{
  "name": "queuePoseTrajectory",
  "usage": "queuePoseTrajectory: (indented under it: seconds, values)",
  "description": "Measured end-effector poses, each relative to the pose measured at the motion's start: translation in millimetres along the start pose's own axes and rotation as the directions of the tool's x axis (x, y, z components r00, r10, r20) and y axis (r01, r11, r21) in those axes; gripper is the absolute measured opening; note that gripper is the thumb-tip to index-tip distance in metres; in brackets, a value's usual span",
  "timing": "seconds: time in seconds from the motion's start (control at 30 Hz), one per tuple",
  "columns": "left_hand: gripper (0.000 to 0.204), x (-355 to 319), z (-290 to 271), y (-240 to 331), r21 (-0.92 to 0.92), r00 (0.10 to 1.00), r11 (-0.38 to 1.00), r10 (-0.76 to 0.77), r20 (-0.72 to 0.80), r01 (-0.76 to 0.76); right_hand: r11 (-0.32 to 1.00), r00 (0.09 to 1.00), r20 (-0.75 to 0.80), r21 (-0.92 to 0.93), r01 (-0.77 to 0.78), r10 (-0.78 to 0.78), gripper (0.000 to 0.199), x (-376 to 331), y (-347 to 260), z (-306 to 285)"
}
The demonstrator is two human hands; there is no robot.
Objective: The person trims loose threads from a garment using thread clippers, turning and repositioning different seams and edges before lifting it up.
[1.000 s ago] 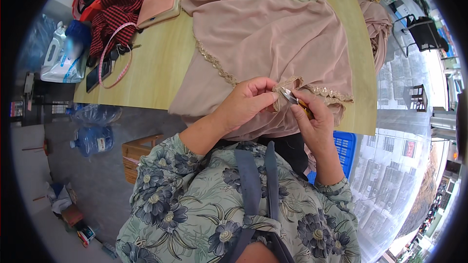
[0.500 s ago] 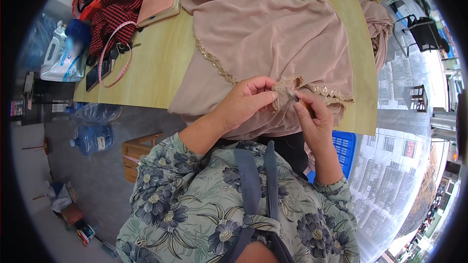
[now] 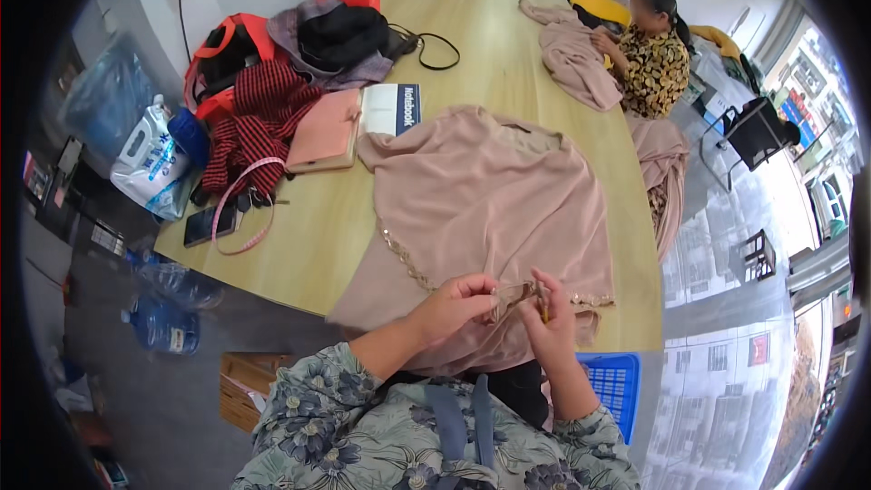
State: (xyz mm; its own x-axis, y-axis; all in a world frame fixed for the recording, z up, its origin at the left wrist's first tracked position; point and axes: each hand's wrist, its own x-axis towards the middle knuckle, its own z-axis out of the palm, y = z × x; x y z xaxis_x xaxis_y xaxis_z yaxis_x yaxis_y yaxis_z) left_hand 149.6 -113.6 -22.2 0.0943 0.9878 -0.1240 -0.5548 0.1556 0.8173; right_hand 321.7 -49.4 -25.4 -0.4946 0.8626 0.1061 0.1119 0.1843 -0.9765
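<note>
A dusty-pink blouse (image 3: 494, 195) lies spread on the table before me, its neckline pointing away. Gold sequined trim (image 3: 404, 259) runs along its edges. My left hand (image 3: 446, 310) pinches the trimmed hem between thumb and fingers near the table's front edge. Just to the right, my right hand (image 3: 555, 327) is closed around a small yellow-handled tool (image 3: 545, 314), its kind mostly hidden by the fingers. Gathered fabric of the hem sits between both hands. The lower part of the blouse hangs over the edge towards my lap.
On the wooden table (image 3: 308, 259) lie a pink notebook (image 3: 325, 134), a white-and-blue notebook (image 3: 392, 111), a tape measure (image 3: 259, 240), a phone (image 3: 210, 226) and piled clothes (image 3: 263, 118). At the far right a person (image 3: 655, 73) handles similar pink fabric (image 3: 573, 59). A blue basket (image 3: 613, 381) stands below.
The view has tilted up, showing more of the far table and the co-worker. My left hand still pinches the hem; my right hand has turned more upright, fingers raised.
</note>
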Motion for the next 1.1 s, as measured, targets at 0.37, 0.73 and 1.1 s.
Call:
queuePoseTrajectory:
  seconds: [0.37,0.73,1.1]
  values:
    - [0.013,15,2,27,-0.031,0.998,0.998,0.063,-0.007,-0.063,0.979,0.99,0.035,0.148,-0.14,0.136,0.018,27,-41,2]
    - [0.017,5,8,15,-0.009,0.999,0.999,0.042,-0.006,-0.042,0.971,0.987,0.119,0.202,-0.127,0.104,0.014,14,-32,7]
    - [0.015,11,-2,8,-0.048,0.999,0.998,0.034,-0.041,-0.036,0.742,0.867,0.441,0.496,-0.451,0.233,0.008,11,-35,-20]
